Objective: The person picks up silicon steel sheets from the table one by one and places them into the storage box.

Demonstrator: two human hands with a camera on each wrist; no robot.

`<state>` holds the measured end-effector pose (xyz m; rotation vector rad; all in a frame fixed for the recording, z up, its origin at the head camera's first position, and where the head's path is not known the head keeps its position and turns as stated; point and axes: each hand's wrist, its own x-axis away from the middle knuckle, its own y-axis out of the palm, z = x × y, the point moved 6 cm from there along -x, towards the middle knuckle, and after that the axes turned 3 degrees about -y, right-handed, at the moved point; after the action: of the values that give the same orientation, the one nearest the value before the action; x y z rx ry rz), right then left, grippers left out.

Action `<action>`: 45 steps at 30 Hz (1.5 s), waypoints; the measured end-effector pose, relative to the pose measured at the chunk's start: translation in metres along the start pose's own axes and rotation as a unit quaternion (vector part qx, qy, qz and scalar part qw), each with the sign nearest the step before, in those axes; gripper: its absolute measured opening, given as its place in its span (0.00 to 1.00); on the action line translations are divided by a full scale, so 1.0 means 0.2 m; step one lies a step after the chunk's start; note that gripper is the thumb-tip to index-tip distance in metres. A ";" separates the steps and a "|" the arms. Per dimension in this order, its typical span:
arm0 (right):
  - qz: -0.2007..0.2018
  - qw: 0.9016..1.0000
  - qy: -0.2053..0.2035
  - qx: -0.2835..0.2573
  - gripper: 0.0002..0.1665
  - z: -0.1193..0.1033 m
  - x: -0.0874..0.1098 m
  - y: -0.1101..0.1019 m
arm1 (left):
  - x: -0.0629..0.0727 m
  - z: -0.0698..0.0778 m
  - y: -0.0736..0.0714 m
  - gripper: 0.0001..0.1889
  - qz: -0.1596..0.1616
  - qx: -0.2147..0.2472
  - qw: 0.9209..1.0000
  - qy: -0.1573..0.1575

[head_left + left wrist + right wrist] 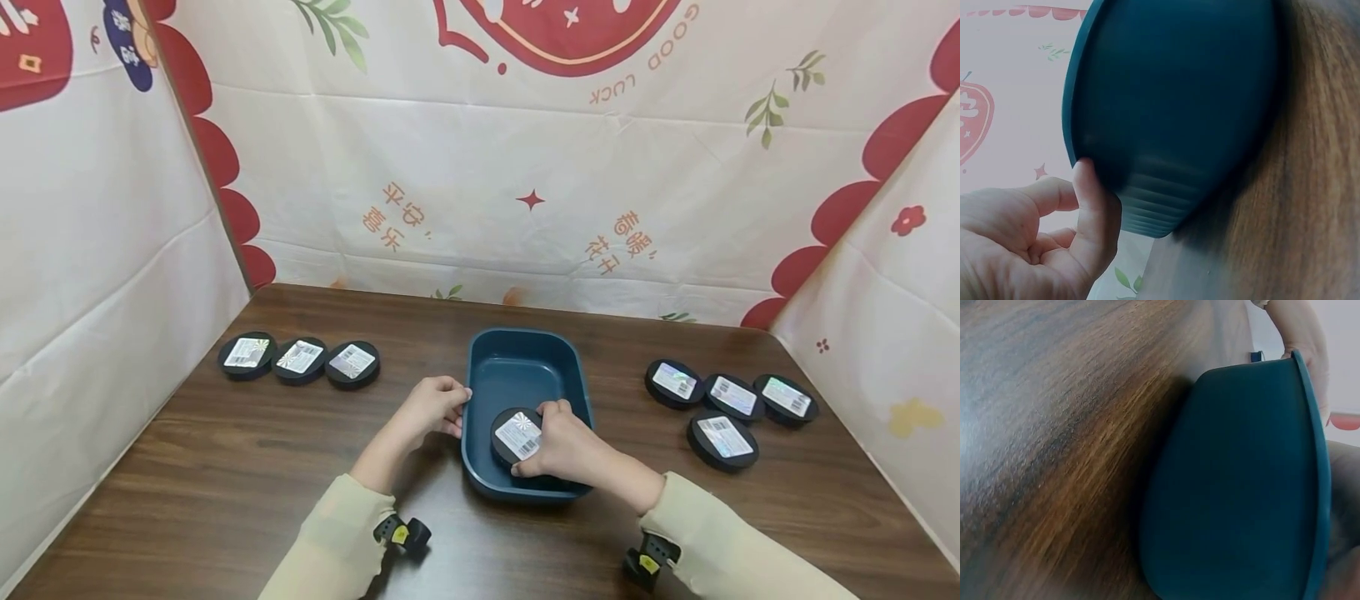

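We see the right hand (566, 446) with its grip clamped on a black round tin (517, 435), fingers curled over the tin's right edge, the white barcode label facing up. The tin sits tilted inside the dark teal tray (525, 350), at the near end, and it is the only thing in the tray that we can make out. The left hand (435, 406) rests against the tray's left rim; in the left wrist view its thumb (1094, 212) presses on the outer wall just under the rim while the other fingers curl loosely, closing on nothing. The tray stands in the middle of the wooden tabletop (225, 475). To the left lie three more tins (299, 359) in a row, touching one another. To the right lie four tins (731, 400), three in a row and one just in front of them. A printed cloth backdrop (480, 167) encloses the tabletop on three sides.
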<state>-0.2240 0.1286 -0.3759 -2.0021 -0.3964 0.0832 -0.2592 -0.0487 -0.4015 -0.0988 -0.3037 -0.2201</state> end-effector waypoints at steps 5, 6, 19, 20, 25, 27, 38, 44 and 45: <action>-0.004 1.000 -0.007 0.014 0.54 0.00 -0.01 0.02 | 0.00 0.00 0.00 0.09 0.006 -0.006 1.000 -0.001; -0.003 1.000 -0.008 0.016 0.54 0.00 -0.01 0.03 | 0.00 0.00 0.00 0.09 0.007 -0.008 1.000 -0.001; -0.006 0.997 -0.012 0.070 0.49 -0.03 -0.02 0.05 | -0.02 -0.01 -0.02 0.12 0.008 -0.009 1.000 -0.008; -0.009 0.997 -0.013 0.076 0.49 -0.03 -0.02 0.05 | -0.02 0.00 -0.02 0.12 0.008 -0.009 1.000 -0.008; -0.015 0.995 -0.009 0.096 0.50 -0.04 -0.02 0.06 | -0.02 0.00 -0.02 0.12 0.004 -0.008 1.000 -0.012; -0.014 0.995 -0.007 0.102 0.50 -0.04 -0.03 0.06 | -0.02 0.00 -0.02 0.12 0.000 -0.002 1.000 -0.012; 0.028 0.967 -0.115 0.225 0.48 -0.07 -0.01 0.03 | -0.02 -0.01 -0.01 0.11 -0.006 0.017 1.000 -0.018; 0.040 0.956 -0.129 0.259 0.47 -0.07 0.00 0.02 | -0.03 -0.02 -0.01 0.11 -0.004 0.026 0.999 -0.022; 0.042 0.956 -0.129 0.261 0.47 -0.07 0.00 0.02 | -0.03 -0.02 -0.01 0.11 -0.004 0.027 0.999 -0.023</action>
<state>-0.2195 0.1146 -0.3724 -1.4846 -0.4053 0.4610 -0.2630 -0.0494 -0.4068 -0.0502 -0.3552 -0.2177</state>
